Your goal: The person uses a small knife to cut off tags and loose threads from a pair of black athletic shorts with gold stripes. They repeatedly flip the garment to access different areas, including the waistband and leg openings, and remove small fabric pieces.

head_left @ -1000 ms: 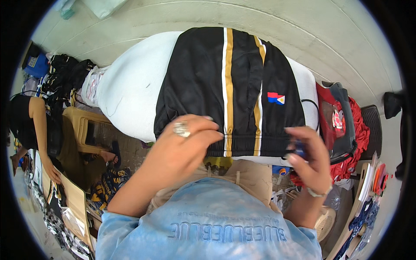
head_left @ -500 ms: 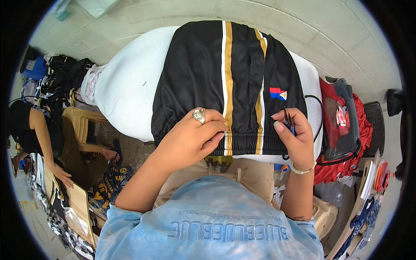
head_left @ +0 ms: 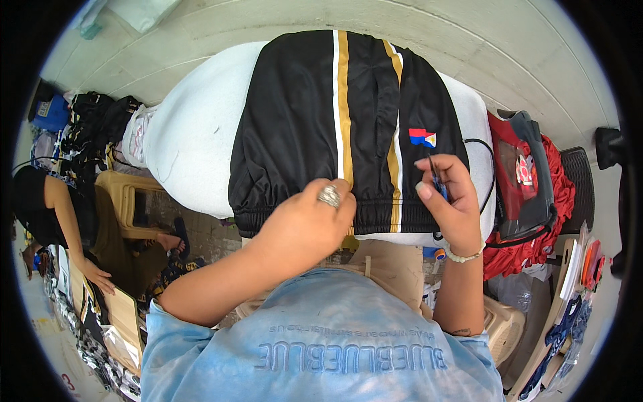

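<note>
Black shorts [head_left: 288, 120] with white and gold side stripes lie spread on a white padded board [head_left: 191, 127]. Their gathered elastic waistband [head_left: 375, 218] faces me, and a small flag patch [head_left: 422, 137] shows at the right. My left hand [head_left: 301, 218], wearing a large silver ring, is closed on the waistband by the left stripe; its fingertips are mostly hidden. Above the right part of the shorts, my right hand [head_left: 462, 204] grips small blue-handled snips [head_left: 439, 182], their dark tips pointing away from me.
A red and grey appliance [head_left: 522, 177] stands at the board's right end, with red cloth [head_left: 562, 194] behind it and a black cord beside it. At left are a beige plastic stool [head_left: 124, 204], piled garments [head_left: 100, 124] and another person's arm [head_left: 70, 221]. A pale wall rises behind the board.
The shorts have shifted slightly left. My left hand has rolled over, its fingers now curled under at the stripe. My right hand has moved slightly left and away from me with the snips.
</note>
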`<move>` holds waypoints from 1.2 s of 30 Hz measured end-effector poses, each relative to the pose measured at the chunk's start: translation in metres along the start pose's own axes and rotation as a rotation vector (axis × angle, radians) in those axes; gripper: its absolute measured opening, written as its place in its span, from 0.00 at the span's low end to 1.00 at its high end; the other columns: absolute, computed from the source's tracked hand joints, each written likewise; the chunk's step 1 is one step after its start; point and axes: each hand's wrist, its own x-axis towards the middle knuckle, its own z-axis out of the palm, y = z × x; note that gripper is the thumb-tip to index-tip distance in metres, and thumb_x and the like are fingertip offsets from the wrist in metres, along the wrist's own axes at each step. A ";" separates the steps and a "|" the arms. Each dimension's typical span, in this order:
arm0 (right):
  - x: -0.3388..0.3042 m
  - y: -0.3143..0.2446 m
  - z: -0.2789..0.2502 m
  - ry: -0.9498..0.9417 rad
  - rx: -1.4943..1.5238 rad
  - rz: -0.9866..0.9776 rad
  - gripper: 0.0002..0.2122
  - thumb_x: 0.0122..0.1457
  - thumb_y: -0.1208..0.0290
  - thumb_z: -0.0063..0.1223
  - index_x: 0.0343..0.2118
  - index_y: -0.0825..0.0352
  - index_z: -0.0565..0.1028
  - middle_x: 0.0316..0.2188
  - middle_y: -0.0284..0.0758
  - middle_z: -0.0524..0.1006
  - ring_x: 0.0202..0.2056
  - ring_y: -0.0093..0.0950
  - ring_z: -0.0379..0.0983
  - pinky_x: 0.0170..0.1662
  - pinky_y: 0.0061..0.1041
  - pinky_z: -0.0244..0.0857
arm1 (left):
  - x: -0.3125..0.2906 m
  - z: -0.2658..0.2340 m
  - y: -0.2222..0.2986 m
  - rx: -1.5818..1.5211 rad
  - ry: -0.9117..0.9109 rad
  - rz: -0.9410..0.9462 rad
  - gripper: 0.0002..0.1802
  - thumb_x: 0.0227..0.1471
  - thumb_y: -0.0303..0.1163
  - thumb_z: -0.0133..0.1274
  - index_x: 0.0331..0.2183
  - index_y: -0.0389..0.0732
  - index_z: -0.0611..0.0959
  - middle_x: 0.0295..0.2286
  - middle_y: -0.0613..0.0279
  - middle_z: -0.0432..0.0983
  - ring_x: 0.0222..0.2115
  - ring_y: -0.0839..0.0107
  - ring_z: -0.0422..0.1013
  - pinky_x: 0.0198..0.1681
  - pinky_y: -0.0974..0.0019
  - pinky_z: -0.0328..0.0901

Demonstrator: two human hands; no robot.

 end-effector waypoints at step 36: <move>-0.017 -0.027 0.040 -0.146 -0.725 -0.173 0.16 0.48 0.67 0.74 0.36 0.70 0.80 0.31 0.39 0.81 0.27 0.32 0.78 0.31 0.27 0.73 | -0.008 0.007 -0.014 -0.419 0.212 -0.154 0.16 0.45 0.17 0.62 0.38 0.36 0.81 0.41 0.57 0.79 0.37 0.58 0.78 0.41 0.60 0.73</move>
